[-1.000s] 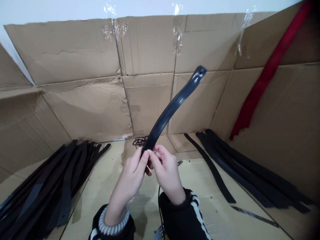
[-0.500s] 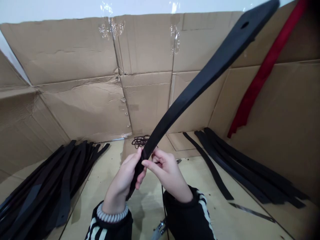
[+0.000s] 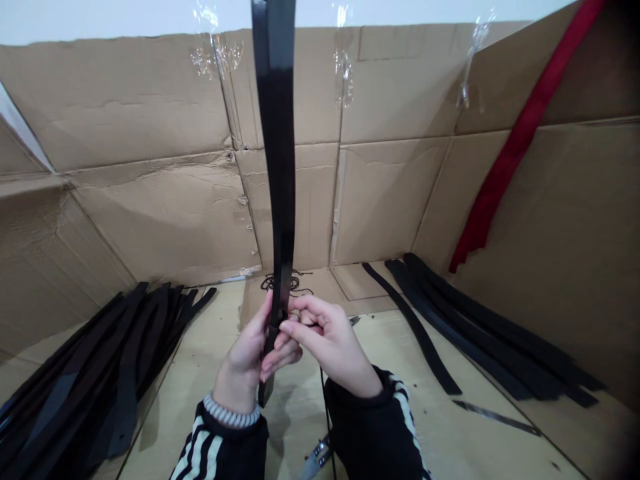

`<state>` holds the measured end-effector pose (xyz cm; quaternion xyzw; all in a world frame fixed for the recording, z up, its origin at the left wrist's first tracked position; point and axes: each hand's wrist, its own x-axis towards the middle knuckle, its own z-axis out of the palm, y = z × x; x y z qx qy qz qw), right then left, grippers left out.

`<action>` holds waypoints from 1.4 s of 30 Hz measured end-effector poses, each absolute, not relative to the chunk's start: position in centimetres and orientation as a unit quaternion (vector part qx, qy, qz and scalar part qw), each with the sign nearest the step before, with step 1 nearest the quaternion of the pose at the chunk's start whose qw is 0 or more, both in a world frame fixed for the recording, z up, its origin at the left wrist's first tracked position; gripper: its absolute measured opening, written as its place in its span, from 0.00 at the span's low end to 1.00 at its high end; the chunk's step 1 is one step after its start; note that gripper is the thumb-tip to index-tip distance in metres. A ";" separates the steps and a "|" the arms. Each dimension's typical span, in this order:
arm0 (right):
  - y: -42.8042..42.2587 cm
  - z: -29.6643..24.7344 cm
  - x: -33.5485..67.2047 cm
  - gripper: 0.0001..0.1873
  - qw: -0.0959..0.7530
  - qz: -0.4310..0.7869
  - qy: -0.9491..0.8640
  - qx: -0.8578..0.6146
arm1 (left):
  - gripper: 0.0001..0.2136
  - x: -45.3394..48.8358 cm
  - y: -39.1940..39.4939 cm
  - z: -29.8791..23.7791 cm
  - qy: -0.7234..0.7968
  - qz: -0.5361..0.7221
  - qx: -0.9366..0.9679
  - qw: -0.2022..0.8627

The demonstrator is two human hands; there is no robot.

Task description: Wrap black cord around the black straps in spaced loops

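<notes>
Item: one long black strap [image 3: 274, 167], held upright at centre, its upper end rising out of view and its short lower end showing below the hands. Left hand [image 3: 245, 353]: fingers [image 3: 283, 357] clamped around the strap's lower part; spiral hair tie [image 3: 231, 410] on the wrist. Right hand [image 3: 325, 340]: fingers [image 3: 300, 325] pinched on the strap just above; striped black sleeve [image 3: 375, 427].

Also present: a stack of black straps [image 3: 100, 360] at left; a single black strap [image 3: 415, 327] and a pile of black straps [image 3: 490, 327] at right; a tangle of dark cord [image 3: 285, 283] far centre; a red strip [image 3: 515, 147] on the cardboard wall [image 3: 150, 133].
</notes>
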<state>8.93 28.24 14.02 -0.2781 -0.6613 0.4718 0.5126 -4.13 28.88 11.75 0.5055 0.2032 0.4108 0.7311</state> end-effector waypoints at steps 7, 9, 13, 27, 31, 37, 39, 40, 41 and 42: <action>28.7 13.7 9.3 0.11 0.544 0.464 -0.623 -0.317 | 0.31 -4.7 28.1 12.5 0.295 0.451 0.571 0.619; 29.0 13.6 9.5 0.11 0.568 0.426 -0.618 -0.337 | 0.24 -4.7 27.8 13.0 0.338 0.469 0.594 0.560; 29.4 13.4 9.5 0.12 0.592 0.387 -0.612 -0.355 | 0.18 -4.5 27.4 13.5 0.426 0.508 0.616 0.425; 29.0 13.7 9.3 0.13 0.574 0.470 -0.597 -0.306 | 0.23 -3.4 27.4 13.3 0.403 0.512 0.560 0.511; 29.1 13.7 9.4 0.16 0.557 0.505 -0.610 -0.251 | 0.24 -3.9 27.1 13.2 0.364 0.489 0.541 0.579; 28.9 13.9 9.6 0.23 0.494 0.557 -0.632 -0.217 | 0.29 -4.3 27.3 12.4 0.282 0.421 0.545 0.668; 28.7 13.9 9.5 0.21 0.509 0.548 -0.621 -0.234 | 0.31 -4.0 27.3 12.4 0.269 0.418 0.551 0.670; 28.6 13.9 9.4 0.19 0.517 0.548 -0.612 -0.241 | 0.32 -3.8 27.3 12.5 0.272 0.423 0.553 0.665; 28.6 13.9 9.4 0.18 0.524 0.550 -0.601 -0.248 | 0.32 -3.5 27.3 12.5 0.281 0.432 0.554 0.654; 28.6 13.8 9.3 0.17 0.532 0.551 -0.590 -0.256 | 0.32 -3.3 27.3 12.6 0.296 0.446 0.555 0.637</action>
